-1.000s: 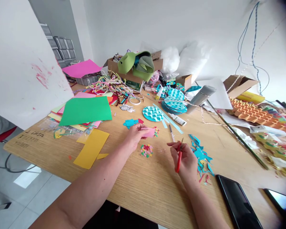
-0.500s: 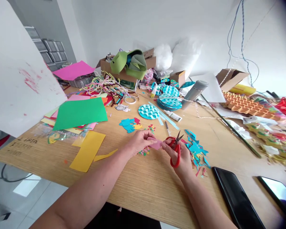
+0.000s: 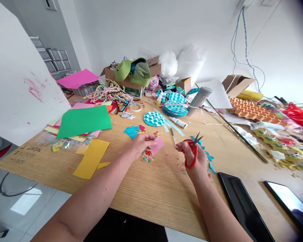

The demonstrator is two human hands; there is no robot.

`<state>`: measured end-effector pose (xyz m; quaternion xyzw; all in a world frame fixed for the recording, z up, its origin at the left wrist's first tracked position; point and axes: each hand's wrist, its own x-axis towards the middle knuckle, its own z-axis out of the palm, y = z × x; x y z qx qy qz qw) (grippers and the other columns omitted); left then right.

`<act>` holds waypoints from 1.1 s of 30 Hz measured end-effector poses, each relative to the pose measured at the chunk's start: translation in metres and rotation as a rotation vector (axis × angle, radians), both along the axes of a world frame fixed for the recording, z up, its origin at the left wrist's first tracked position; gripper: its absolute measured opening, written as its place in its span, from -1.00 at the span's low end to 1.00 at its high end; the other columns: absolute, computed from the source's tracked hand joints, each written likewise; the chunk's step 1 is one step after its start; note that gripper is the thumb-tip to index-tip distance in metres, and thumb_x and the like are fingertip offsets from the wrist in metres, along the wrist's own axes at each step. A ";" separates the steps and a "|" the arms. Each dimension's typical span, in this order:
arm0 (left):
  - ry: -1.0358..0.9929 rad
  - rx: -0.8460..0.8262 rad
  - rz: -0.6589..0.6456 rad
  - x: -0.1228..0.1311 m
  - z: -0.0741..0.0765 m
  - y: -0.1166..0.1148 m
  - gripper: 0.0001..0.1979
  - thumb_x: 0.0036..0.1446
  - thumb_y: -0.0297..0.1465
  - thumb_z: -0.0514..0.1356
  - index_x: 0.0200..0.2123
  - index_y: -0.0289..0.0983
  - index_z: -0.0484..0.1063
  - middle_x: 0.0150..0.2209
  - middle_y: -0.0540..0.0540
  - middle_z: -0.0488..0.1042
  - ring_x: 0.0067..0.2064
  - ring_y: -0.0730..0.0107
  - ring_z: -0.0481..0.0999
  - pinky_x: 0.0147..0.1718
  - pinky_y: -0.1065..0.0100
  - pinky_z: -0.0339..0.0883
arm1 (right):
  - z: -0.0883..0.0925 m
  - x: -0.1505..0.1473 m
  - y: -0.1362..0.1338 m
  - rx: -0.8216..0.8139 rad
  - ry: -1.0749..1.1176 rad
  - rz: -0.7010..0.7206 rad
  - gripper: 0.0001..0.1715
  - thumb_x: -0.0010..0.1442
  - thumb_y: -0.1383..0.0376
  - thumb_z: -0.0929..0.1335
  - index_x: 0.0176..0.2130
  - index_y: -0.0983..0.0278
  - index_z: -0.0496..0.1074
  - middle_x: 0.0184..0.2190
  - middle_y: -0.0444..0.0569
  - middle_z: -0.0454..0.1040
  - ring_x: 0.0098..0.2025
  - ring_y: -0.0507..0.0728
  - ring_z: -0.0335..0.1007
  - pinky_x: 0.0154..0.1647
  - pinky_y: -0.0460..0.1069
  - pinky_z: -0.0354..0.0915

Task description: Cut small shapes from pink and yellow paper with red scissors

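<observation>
My left hand (image 3: 142, 145) pinches a small piece of pink paper (image 3: 157, 145) above a heap of tiny coloured paper bits (image 3: 148, 156). Red-handled scissors (image 3: 191, 158) hang on the fingers of my right hand (image 3: 195, 160), their blades slightly apart and pointing away from me. The right hand is apart from the pink paper. Behind it lie blue paper scraps (image 3: 209, 157), partly hidden by the hand. Blue cut-out shapes (image 3: 131, 131) with a red one rest just beyond my left hand. A pen (image 3: 173, 137) lies between the two hands, farther back.
Green paper (image 3: 86, 121) tops a stack on the left, with yellow paper (image 3: 92, 158) nearer. A blue wavy disc (image 3: 153, 118), a glue bottle (image 3: 179, 122) and a grey cylinder (image 3: 199, 101) stand or lie behind. Two dark devices, one a black phone-like slab (image 3: 243, 205), lie at right.
My hands have moved apart. The right hand has let go of the pink paper and drawn right with the scissors, while the left still holds the paper. The view has shifted slightly.
</observation>
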<state>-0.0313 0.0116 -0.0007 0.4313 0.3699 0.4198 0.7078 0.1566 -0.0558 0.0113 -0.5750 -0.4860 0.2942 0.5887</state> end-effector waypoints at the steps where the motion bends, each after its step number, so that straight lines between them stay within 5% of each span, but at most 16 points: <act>1: -0.039 -0.008 0.030 -0.002 0.003 0.003 -0.75 -0.33 -0.40 0.40 -0.47 -0.33 0.51 -0.45 -0.08 0.54 -0.43 0.43 0.47 -0.44 0.42 0.30 | 0.002 0.003 0.000 0.020 0.021 -0.013 -0.61 0.13 -0.01 0.38 -0.35 0.27 0.43 -0.40 -0.03 0.48 -0.35 0.10 0.37 -0.27 0.01 0.30; 9: -0.145 -0.049 0.109 0.009 0.023 0.006 -0.73 -0.39 -0.43 0.41 -0.52 -0.33 0.45 -0.47 -0.06 0.52 -0.42 0.44 0.48 -0.42 0.42 0.33 | 0.012 -0.002 0.008 -0.125 0.013 0.125 -0.58 -0.11 0.02 0.51 -0.44 0.27 0.40 -0.49 -0.07 0.47 -0.44 0.09 0.33 -0.43 -0.02 0.25; 17: -0.189 -0.150 0.053 0.051 0.008 -0.022 -0.71 -0.39 -0.44 0.42 -0.52 -0.33 0.41 -0.54 -0.01 0.46 -0.52 0.52 0.41 -0.49 0.45 0.25 | 0.014 0.006 0.013 -0.003 0.143 0.030 -0.59 -0.02 0.01 0.47 -0.41 0.28 0.39 -0.46 -0.04 0.51 -0.46 0.08 0.37 -0.39 -0.02 0.29; 24: -0.166 -0.093 0.019 0.052 -0.005 -0.032 -0.72 -0.33 -0.38 0.42 -0.50 -0.32 0.44 -0.52 -0.02 0.47 -0.47 0.50 0.42 -0.44 0.45 0.22 | 0.000 0.003 0.003 -0.078 0.084 0.170 -0.53 -0.10 -0.05 0.49 -0.40 0.24 0.38 -0.52 -0.11 0.42 -0.45 0.11 0.33 -0.41 -0.02 0.26; 33: -0.086 0.013 -0.008 0.058 0.000 -0.041 -0.81 -0.21 -0.36 0.34 -0.51 -0.31 0.42 -0.51 -0.02 0.45 -0.45 0.47 0.38 -0.40 0.41 0.20 | -0.004 0.009 -0.001 -0.133 0.150 0.239 -0.60 -0.13 0.10 0.54 -0.40 0.24 0.38 -0.53 -0.17 0.34 -0.50 0.04 0.21 -0.49 -0.07 0.17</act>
